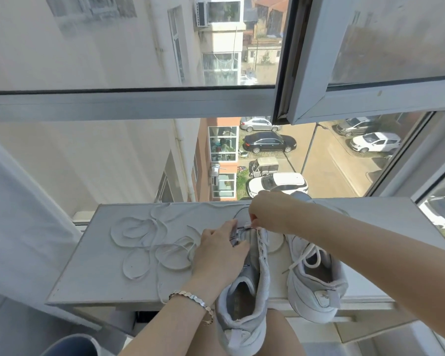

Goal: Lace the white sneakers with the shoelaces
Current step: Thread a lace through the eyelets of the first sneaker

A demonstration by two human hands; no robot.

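Note:
Two white sneakers stand on a pale window ledge (93, 283), heels toward me. The left sneaker (244, 299) overhangs the ledge's front edge, and its upper eyelets have no lace through them. My left hand (220, 250) grips its tongue and upper near the toe end. My right hand (270, 214) pinches the end of a white shoelace at the front eyelets. The right sneaker (316, 278) is laced, with my right forearm crossing above it. A long loose white shoelace (149, 242) lies in loops on the ledge to the left.
Window glass and frames rise directly behind the ledge, with an open sash (319, 98) at upper right. A street with parked cars lies far below. A white curtain (16, 214) hangs at left. A grey round object (70, 346) sits at the bottom left.

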